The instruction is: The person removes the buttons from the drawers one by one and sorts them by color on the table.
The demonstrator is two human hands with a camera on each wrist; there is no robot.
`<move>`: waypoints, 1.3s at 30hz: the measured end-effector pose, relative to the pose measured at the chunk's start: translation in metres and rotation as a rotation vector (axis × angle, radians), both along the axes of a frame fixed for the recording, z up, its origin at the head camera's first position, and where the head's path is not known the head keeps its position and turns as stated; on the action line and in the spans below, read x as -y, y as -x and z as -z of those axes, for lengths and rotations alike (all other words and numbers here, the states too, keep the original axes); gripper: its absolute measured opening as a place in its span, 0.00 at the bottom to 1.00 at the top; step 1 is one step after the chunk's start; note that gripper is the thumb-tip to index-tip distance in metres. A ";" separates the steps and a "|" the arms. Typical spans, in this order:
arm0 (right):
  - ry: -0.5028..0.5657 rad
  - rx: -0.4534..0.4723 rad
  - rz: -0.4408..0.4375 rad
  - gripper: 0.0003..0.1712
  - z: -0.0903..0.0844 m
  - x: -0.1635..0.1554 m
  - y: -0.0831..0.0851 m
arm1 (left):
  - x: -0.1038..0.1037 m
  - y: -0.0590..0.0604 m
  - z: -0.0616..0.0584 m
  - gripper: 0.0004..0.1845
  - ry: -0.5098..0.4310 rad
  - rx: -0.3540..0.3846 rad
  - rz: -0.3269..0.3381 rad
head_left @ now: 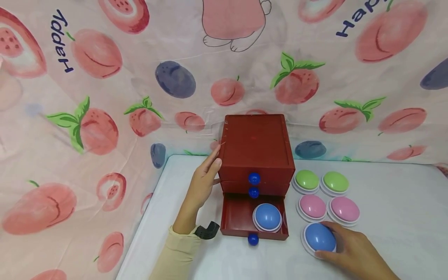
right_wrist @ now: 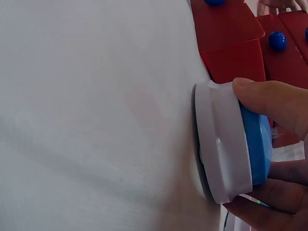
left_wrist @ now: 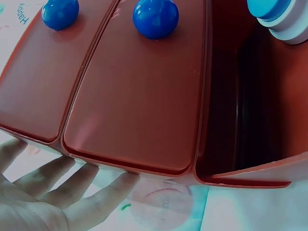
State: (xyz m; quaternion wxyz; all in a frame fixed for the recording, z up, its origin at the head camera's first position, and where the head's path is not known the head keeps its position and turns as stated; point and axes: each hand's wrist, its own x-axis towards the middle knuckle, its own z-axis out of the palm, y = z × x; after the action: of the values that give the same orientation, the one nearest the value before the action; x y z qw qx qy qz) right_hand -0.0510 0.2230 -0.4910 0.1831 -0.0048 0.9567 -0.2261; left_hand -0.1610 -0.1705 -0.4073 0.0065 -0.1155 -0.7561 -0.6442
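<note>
My right hand [head_left: 353,249] grips a blue dome-shaped push button [head_left: 320,236] with a white base, thumb on one side and fingers on the other. In the right wrist view this button [right_wrist: 224,144] shows side-on, close over the white table. My left hand [head_left: 203,181] lies with extended fingers against the left side of a dark red drawer cabinet [head_left: 257,142]. The cabinet's bottom drawer [head_left: 236,214] is pulled out, and a second blue push button [head_left: 267,216] sits in its right half. The upper two drawers are closed, with blue ball knobs [head_left: 254,179].
Right of the cabinet stand two green push buttons [head_left: 307,179] and, in front of them, two pink push buttons [head_left: 312,206]. A fruit-patterned cloth [head_left: 217,77] hangs behind the white table [head_left: 392,210] and along its left side. The drawer's knob [head_left: 253,239] juts forward.
</note>
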 end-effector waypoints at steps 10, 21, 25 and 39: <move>0.014 0.001 -0.015 0.62 0.000 -0.003 0.000 | -0.001 -0.001 -0.001 0.28 -0.008 0.013 -0.014; 0.009 0.019 -0.013 0.65 0.000 -0.005 0.002 | -0.002 -0.001 -0.002 0.29 -0.003 0.004 -0.005; 0.020 -0.007 -0.015 0.64 -0.004 -0.006 0.001 | -0.002 -0.002 -0.001 0.28 0.001 0.008 -0.010; 0.199 -0.475 -0.063 0.35 -0.041 0.022 0.005 | -0.004 -0.004 -0.003 0.29 -0.009 0.018 -0.016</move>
State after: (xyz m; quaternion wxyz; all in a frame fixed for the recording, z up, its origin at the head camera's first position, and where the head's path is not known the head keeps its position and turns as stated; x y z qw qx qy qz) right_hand -0.0557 0.2006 -0.4496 -0.0410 -0.1054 0.9453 -0.3059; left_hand -0.1568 -0.1663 -0.4038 0.0052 -0.1036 -0.7542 -0.6485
